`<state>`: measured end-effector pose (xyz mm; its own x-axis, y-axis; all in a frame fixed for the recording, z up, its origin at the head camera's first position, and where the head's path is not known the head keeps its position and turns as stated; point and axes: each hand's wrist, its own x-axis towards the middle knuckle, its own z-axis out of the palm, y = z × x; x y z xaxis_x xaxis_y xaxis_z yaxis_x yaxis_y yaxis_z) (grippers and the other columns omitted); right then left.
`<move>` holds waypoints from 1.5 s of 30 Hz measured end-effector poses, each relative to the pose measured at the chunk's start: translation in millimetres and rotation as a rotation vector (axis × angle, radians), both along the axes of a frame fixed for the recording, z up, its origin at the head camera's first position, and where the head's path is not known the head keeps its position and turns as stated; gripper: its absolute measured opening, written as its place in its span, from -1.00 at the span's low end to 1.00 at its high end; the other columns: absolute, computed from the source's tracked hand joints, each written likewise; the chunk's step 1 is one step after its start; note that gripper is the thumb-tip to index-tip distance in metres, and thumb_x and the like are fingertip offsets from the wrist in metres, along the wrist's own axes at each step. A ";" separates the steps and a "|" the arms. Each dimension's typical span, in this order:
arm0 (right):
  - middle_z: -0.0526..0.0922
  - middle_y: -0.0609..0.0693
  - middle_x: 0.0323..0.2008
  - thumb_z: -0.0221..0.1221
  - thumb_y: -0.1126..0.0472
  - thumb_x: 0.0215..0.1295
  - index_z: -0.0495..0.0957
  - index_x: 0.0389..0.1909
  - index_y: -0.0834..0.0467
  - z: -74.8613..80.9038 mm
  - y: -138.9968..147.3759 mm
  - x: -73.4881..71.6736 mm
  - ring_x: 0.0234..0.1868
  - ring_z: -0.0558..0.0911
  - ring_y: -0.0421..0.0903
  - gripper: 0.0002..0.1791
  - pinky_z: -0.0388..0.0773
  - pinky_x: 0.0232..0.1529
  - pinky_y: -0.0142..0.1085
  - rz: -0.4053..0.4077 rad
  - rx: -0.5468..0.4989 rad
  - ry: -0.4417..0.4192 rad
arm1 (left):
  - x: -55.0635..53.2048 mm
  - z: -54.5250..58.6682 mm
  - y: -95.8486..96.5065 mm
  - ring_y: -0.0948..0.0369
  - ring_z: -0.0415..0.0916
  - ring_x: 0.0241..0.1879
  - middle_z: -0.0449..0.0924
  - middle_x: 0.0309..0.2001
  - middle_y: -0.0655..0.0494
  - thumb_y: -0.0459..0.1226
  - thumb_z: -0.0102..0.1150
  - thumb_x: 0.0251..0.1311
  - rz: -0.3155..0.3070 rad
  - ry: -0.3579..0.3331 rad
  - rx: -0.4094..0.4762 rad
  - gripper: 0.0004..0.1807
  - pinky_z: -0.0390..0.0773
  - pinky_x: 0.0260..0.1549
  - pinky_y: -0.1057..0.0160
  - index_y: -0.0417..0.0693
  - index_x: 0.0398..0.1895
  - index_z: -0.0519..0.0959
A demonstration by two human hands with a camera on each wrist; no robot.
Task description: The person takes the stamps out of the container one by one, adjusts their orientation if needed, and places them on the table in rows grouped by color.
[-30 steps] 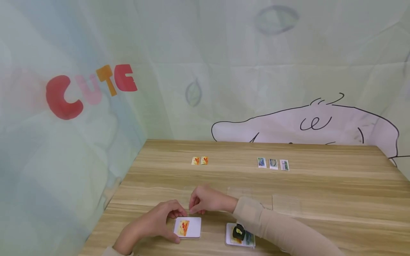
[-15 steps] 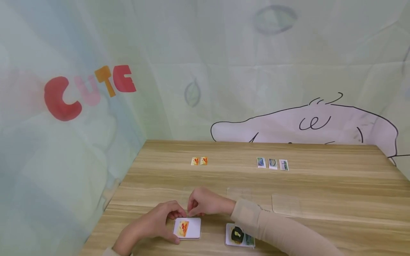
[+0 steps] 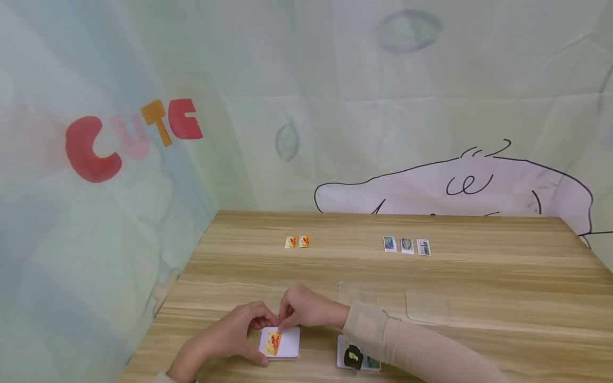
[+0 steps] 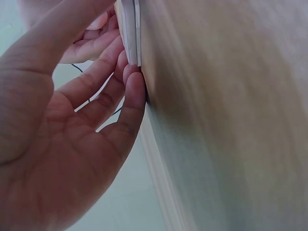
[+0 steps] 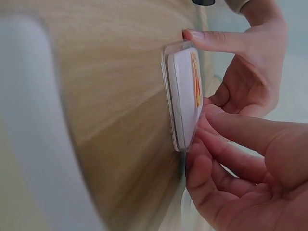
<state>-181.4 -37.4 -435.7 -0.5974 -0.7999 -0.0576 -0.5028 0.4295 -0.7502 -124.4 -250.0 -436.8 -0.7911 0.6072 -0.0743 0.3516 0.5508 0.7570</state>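
A white rectangular block [image 3: 289, 346] in a clear plastic case lies at the near left of the wooden table, an orange picture [image 3: 273, 343] on its upper face. My left hand [image 3: 225, 332] grips it at the left end, thumb on the near side and fingertips at the far side. In the left wrist view the layered white edge [image 4: 131, 38] meets those fingertips. My right hand [image 3: 306, 307] has its bent fingers and thumb pinching at the block's far edge; the right wrist view shows the thumb tip [image 5: 211, 111] on that edge beside the picture.
Another white block [image 3: 341, 351] with a black patch and pictures lies right, partly under my right sleeve [image 3: 412, 340]. Clear plastic pieces [image 3: 426, 307] lie beyond. Two orange pictures [image 3: 297, 242] and three green-blue ones [image 3: 407, 246] line the back. A printed cloth wall [image 3: 268, 175] borders the table.
My right hand has come slightly nearer, and its thumb now overlaps the white block's far edge. The left hand keeps its grip. The head view has shifted a little.
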 end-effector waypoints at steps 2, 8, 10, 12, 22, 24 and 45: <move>0.58 -0.19 -0.64 0.44 0.36 0.10 0.70 -0.53 0.25 -0.5 -0.5 0.9 -0.63 0.39 -0.41 -0.89 0.37 -0.59 -0.57 0.001 0.000 0.012 | 0.1 -0.1 -0.1 0.30 0.48 -0.12 0.55 -0.11 0.22 -0.10 0.66 -0.22 -0.003 0.002 0.002 -0.41 0.55 -0.06 0.28 -0.03 -0.07 0.59; 0.60 -0.18 -0.60 0.46 0.35 0.07 0.69 -0.55 0.24 -0.6 -1.6 3.9 -0.59 0.41 -0.40 -0.87 0.41 -0.53 -0.56 -0.022 0.007 0.009 | 0.0 0.0 -0.1 0.31 0.48 -0.11 0.55 -0.11 0.22 -0.10 0.65 -0.21 -0.008 0.006 0.006 -0.41 0.55 -0.06 0.28 -0.03 -0.07 0.59; 0.60 -0.18 -0.61 0.46 0.34 0.07 0.69 -0.56 0.24 -0.7 -1.9 4.5 -0.59 0.42 -0.40 -0.86 0.41 -0.53 -0.56 -0.032 0.004 -0.003 | 0.0 0.2 0.1 0.31 0.48 -0.11 0.56 -0.10 0.22 -0.10 0.65 -0.21 -0.005 0.006 0.003 -0.40 0.55 -0.06 0.28 -0.03 -0.07 0.59; 0.59 -0.19 -0.62 0.46 0.34 0.08 0.69 -0.56 0.23 -1.1 -2.4 5.2 -0.60 0.42 -0.39 -0.86 0.41 -0.54 -0.56 -0.041 0.003 -0.012 | -0.1 0.4 0.3 0.30 0.48 -0.11 0.56 -0.10 0.22 -0.10 0.65 -0.21 -0.004 0.005 0.002 -0.40 0.55 -0.06 0.28 -0.04 -0.06 0.59; 0.54 -0.24 -0.65 0.52 0.29 0.00 0.66 -0.60 0.18 -7.6 -5.8 7.9 -0.60 0.43 -0.41 -0.80 0.40 -0.56 -0.57 -0.077 0.013 0.059 | -0.9 -0.3 1.0 0.30 0.49 -0.13 0.56 -0.11 0.21 -0.09 0.66 -0.22 0.000 0.011 -0.003 -0.39 0.55 -0.08 0.28 -0.06 -0.07 0.59; 0.53 -0.25 -0.65 0.53 0.28 -0.02 0.65 -0.61 0.17 -8.3 -6.4 8.9 -0.59 0.43 -0.42 -0.79 0.40 -0.56 -0.57 -0.080 0.013 0.084 | -0.7 -0.8 0.9 0.30 0.49 -0.13 0.57 -0.11 0.21 -0.09 0.66 -0.22 -0.001 0.014 -0.002 -0.39 0.55 -0.09 0.28 -0.06 -0.08 0.59; 0.55 -0.21 -0.66 0.52 0.39 -0.06 0.65 -0.62 0.20 -7.1 -7.8 12.1 -0.63 0.43 -0.37 -0.80 0.41 -0.58 -0.54 -0.156 -0.026 -0.002 | -0.1 0.7 0.6 0.30 0.49 -0.10 0.56 -0.09 0.21 -0.12 0.66 -0.22 -0.003 0.017 0.014 -0.39 0.56 -0.06 0.27 -0.07 -0.07 0.57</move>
<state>-169.3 -45.2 -442.8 -0.7143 -0.6988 -0.0395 -0.4302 0.4828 -0.7627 -124.5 -249.4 -436.1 -0.7905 0.6103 -0.0522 0.3663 0.5393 0.7583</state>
